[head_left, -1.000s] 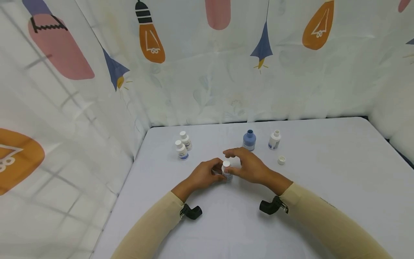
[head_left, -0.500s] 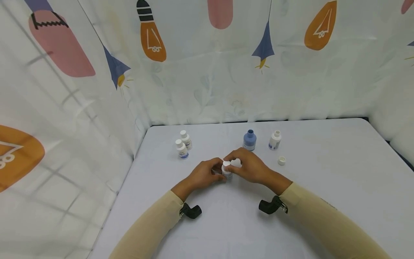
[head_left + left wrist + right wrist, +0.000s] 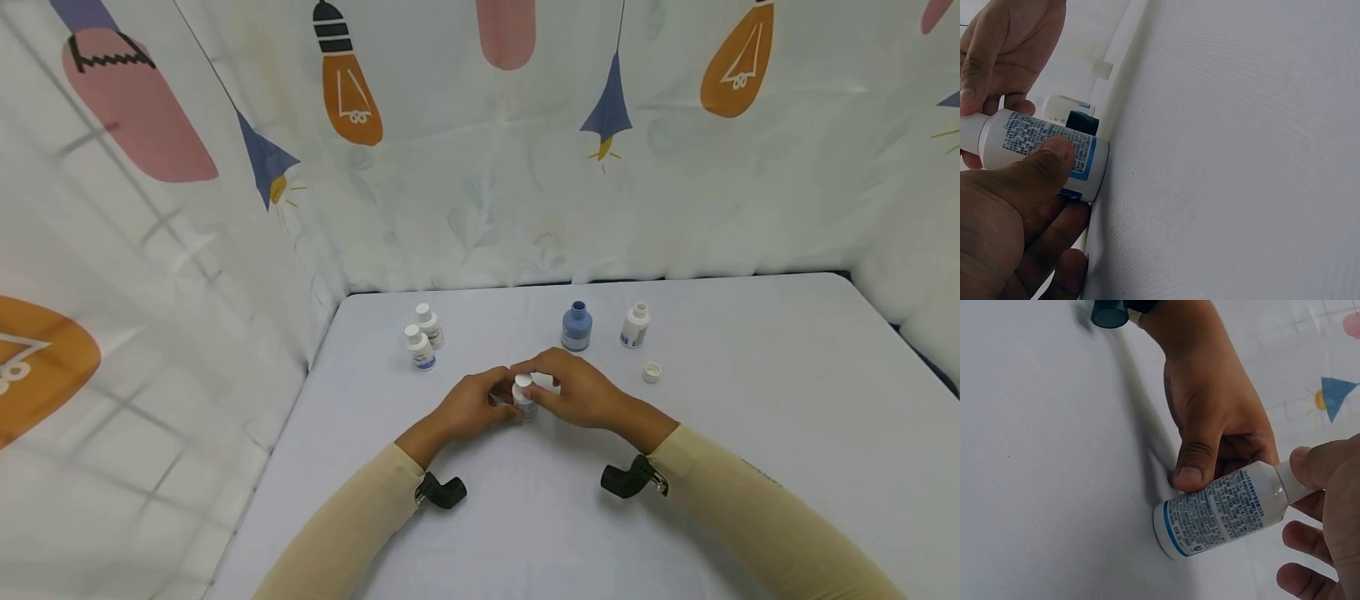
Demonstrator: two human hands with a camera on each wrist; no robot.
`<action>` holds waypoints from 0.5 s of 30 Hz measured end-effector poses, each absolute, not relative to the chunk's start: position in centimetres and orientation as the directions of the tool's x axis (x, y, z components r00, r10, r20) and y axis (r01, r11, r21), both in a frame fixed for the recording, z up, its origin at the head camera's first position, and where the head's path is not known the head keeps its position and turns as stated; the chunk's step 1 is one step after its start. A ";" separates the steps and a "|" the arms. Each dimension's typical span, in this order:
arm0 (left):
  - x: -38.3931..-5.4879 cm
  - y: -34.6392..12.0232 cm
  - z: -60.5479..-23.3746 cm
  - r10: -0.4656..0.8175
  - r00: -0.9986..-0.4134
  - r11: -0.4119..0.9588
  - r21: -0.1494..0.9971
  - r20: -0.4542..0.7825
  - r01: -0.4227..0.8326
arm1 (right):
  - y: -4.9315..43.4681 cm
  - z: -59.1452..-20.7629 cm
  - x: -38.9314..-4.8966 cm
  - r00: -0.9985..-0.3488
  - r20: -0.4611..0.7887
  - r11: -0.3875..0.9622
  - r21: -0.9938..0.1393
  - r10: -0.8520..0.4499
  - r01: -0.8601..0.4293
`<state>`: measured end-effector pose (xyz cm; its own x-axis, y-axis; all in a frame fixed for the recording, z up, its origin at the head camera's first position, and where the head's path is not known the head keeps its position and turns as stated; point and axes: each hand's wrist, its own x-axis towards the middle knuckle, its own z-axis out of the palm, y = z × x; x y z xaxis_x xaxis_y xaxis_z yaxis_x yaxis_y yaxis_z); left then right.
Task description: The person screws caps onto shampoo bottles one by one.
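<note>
A small white bottle (image 3: 526, 407) stands upright near the middle of the table, with a white cap (image 3: 522, 380) on its neck. My left hand (image 3: 469, 407) grips the bottle's body from the left, thumb across the printed, blue-edged label in the left wrist view. From the other side, my right hand (image 3: 583, 393) pinches the cap between thumb and index finger. In the right wrist view the thumb (image 3: 1317, 464) lies along the cap's side, while the other fingers curve below it, off the bottle. Part of the cap is hidden behind the right fingers.
Two white capped bottles, one in front (image 3: 420, 348) and one behind (image 3: 430, 326), stand at the back left. Beyond my right hand are an uncapped blue bottle (image 3: 577, 329) and an uncapped white bottle (image 3: 634, 327). A loose white cap (image 3: 651, 372) lies before them.
A second ago my right index finger was raised off the cap; it has since come down round it, reaching further left now. My left hand and the bottle keep their place.
</note>
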<state>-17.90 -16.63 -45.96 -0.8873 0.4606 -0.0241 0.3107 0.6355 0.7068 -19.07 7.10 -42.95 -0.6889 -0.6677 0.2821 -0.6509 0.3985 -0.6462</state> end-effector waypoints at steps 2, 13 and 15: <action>-17.9 -16.6 -46.0 0.462 -0.886 0.636 0.705 -0.024 0.313 | 7.1 -42.9 -19.1 -0.689 0.288 0.404 -0.637 -0.665 -0.656; -17.8 -16.5 -45.8 0.463 -0.886 0.636 0.700 -0.008 0.326 | 6.5 -43.0 -18.8 -0.780 0.257 0.512 -0.631 -0.571 -0.583; -17.8 -16.5 -45.8 0.463 -0.886 0.634 0.701 -0.006 0.327 | 6.4 -43.0 -18.8 -0.792 0.243 0.525 -0.636 -0.559 -0.566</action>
<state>-17.84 -16.50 -45.81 -0.8863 0.4631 -0.0058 0.3267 0.6340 0.7010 -18.78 6.42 -42.98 -0.7923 -0.5595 0.2434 -0.5660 0.5249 -0.6357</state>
